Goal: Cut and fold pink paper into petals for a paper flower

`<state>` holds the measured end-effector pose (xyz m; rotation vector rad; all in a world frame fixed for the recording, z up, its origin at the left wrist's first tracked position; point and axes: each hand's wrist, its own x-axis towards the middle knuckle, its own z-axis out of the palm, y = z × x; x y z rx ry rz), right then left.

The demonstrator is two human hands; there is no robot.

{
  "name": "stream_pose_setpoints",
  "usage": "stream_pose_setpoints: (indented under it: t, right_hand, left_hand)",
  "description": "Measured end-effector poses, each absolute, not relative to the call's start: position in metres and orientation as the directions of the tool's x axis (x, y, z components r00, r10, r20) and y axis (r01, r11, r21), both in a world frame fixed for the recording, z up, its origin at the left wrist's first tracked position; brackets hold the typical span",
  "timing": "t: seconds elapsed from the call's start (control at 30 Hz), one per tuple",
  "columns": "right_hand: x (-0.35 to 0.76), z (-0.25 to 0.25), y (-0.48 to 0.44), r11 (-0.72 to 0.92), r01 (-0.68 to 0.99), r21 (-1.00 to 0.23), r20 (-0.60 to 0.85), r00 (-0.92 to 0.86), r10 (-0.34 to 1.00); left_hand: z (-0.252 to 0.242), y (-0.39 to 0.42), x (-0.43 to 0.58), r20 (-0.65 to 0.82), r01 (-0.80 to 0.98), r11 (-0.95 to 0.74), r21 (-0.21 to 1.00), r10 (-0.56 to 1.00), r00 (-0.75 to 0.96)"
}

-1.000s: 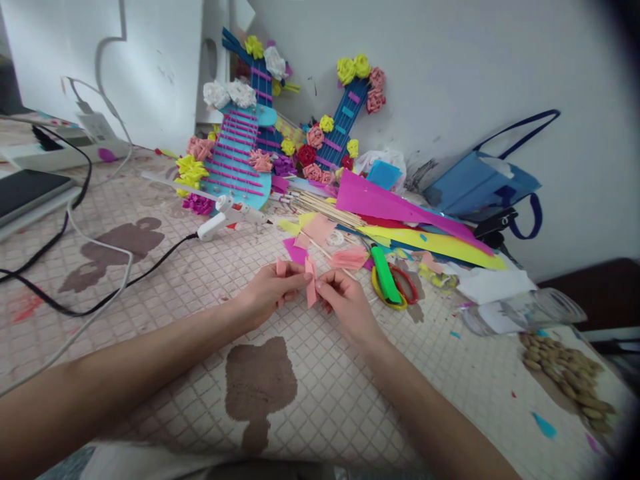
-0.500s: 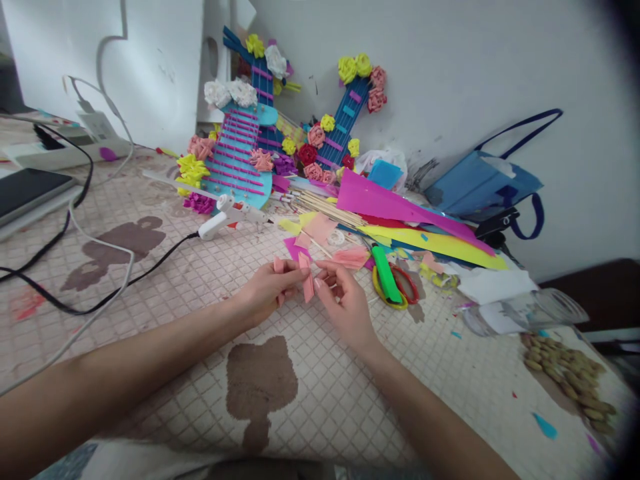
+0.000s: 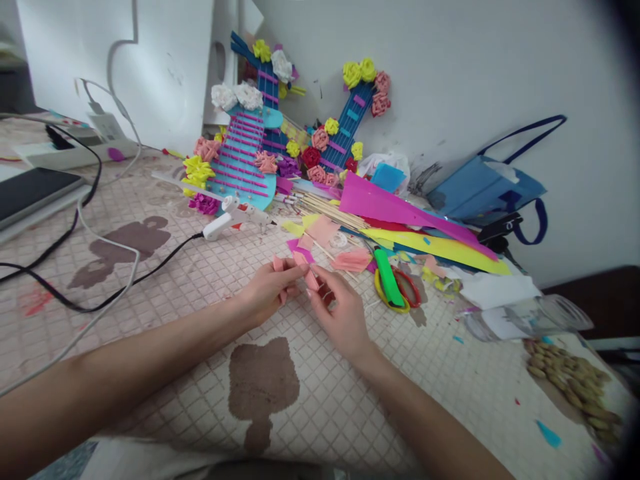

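A folded strip of salmon-pink paper [image 3: 306, 270] is held between my two hands above the quilted cloth. My left hand [image 3: 273, 288] pinches it at its left side, and another bit of the pink paper sticks up by the left fingers. On the other side, my right hand [image 3: 340, 307] grips the strip's right edge between thumb and fingers. Just beyond the hands lie a magenta paper piece [image 3: 300, 251], a stack of pink strips [image 3: 352, 260] and a flat pink sheet [image 3: 323, 231].
Scissors [image 3: 411, 288] and a green cutter [image 3: 388, 277] lie to the right. A white glue gun [image 3: 220, 225] with a black cord rests at the left. Decorated blue panels [image 3: 240, 157], a blue bag [image 3: 485, 183] and peanuts [image 3: 570, 380] surround the work area.
My right hand has moved slightly left and closed on the pink strip's edge. The strip has tilted from nearly upright to a slant. The whole view has shifted a little.
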<state>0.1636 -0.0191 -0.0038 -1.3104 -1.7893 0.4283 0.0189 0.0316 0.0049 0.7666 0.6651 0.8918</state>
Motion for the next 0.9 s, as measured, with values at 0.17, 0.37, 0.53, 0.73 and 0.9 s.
stream_pose_setpoints:
  t: [0.17,0.37,0.53,0.73,0.9]
  right_hand:
    - [0.1639,-0.0011,-0.0187,0.390,0.610,-0.690,0.447,-0.065,0.892]
    - [0.1671,0.0025,-0.0181,0.349,0.600,-0.720,0.411,-0.036,0.911]
    - [0.1674,0.0027,-0.0172,0.399,0.578,-0.712,0.416,-0.110,0.902]
    - [0.1689,0.0019,-0.0163,0.405,0.561,-0.722,0.423,-0.105,0.900]
    - [0.1680,0.0007,-0.0169,0.413,0.574,-0.707,0.438,-0.102,0.893]
  left_hand:
    - [0.0043,0.0320,0.0180,-0.184,-0.423,0.392,0.817,0.872,0.453]
    - [0.0063,0.0331,0.0172,-0.177,-0.311,0.296,0.903,0.917,0.359]
    - [0.0057,0.0316,0.0183,-0.137,-0.266,0.266,0.927,0.897,0.421]
    - [0.0018,0.0315,0.0178,-0.154,-0.257,0.289,0.922,0.885,0.440]
    - [0.0033,0.0316,0.0175,-0.163,-0.269,0.305,0.914,0.880,0.446]
